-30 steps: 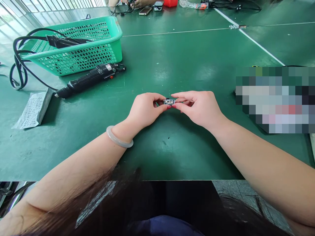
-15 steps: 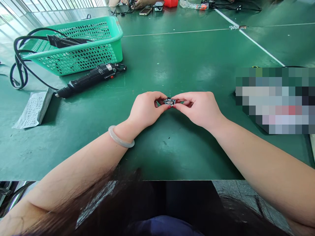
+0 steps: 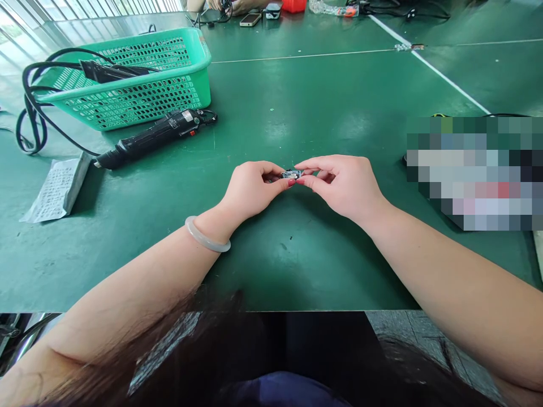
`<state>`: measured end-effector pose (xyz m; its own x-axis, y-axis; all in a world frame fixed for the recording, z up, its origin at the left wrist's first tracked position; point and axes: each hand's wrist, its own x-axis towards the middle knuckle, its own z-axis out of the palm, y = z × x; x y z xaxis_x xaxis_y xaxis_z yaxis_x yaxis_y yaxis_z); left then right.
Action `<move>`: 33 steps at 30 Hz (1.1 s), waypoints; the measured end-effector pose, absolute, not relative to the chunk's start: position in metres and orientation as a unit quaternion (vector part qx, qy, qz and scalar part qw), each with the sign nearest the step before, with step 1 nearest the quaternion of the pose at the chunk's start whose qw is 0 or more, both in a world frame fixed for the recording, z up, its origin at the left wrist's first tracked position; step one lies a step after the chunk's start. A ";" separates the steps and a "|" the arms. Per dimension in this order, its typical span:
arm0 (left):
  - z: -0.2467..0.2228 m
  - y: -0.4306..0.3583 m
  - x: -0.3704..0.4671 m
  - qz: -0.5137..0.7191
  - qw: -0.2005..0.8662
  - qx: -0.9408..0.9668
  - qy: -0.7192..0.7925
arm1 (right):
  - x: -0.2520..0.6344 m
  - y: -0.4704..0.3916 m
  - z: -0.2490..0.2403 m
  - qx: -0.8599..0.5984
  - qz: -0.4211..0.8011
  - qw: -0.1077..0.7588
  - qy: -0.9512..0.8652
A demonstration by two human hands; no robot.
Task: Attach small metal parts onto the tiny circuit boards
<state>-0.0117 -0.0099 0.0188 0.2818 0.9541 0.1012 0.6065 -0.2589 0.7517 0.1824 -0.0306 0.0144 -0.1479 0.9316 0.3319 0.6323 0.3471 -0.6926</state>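
Note:
A small dark part with pale markings, like a tiny circuit board, is pinched between my two hands over the green table. My left hand grips its left end between thumb and fingers; a pale bangle circles that wrist. On the right end, the thumb and fingertips of my right hand close in a pinch. The fingers cover both ends of the board, and its exact kind is too small to make out.
A green plastic basket holding a black corded tool stands at the back left. Before it lies a black electric screwdriver, beside a paper-wrapped block. A blurred-out object sits at right. Across the table are a phone and another person's hands.
The small board has tilted a little, so its long face shows flatter. My hands shift only slightly; everything else stays in place.

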 end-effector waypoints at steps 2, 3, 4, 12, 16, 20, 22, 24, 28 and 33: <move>0.019 -0.010 -0.011 0.285 0.320 0.734 0.526 | 0.183 -0.031 0.014 -0.531 0.189 0.386 -0.731; 0.019 -0.010 -0.011 0.286 0.324 0.732 0.526 | 0.183 -0.031 0.013 -0.527 0.178 0.392 -0.733; 0.019 -0.010 -0.011 0.286 0.326 0.731 0.527 | 0.183 -0.031 0.013 -0.522 0.165 0.398 -0.736; 0.019 -0.013 -0.010 0.279 0.300 0.745 0.526 | 0.182 -0.030 0.012 -0.472 0.118 0.413 -0.770; 0.018 -0.013 -0.010 0.280 0.293 0.750 0.523 | 0.181 -0.030 0.013 -0.483 0.140 0.422 -0.754; 0.018 -0.014 -0.009 0.281 0.285 0.755 0.519 | 0.179 -0.029 0.014 -0.523 0.245 0.434 -0.691; 0.019 -0.014 -0.009 0.283 0.277 0.759 0.517 | 0.178 -0.029 0.013 -0.536 0.313 0.435 -0.653; 0.019 -0.015 -0.008 0.285 0.267 0.763 0.515 | 0.177 -0.029 0.013 -0.545 0.366 0.439 -0.613; 0.019 -0.017 -0.007 0.287 0.247 0.770 0.513 | 0.175 -0.029 0.012 -0.558 0.429 0.450 -0.550; 0.020 -0.017 -0.007 0.291 0.234 0.775 0.509 | 0.174 -0.030 0.014 -0.571 0.463 0.447 -0.510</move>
<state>-0.0068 -0.0172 0.0198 0.3116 0.9259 0.2134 0.6538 -0.3719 0.6590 0.1735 -0.0301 0.0138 0.0524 0.9960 -0.0721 0.1681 -0.0800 -0.9825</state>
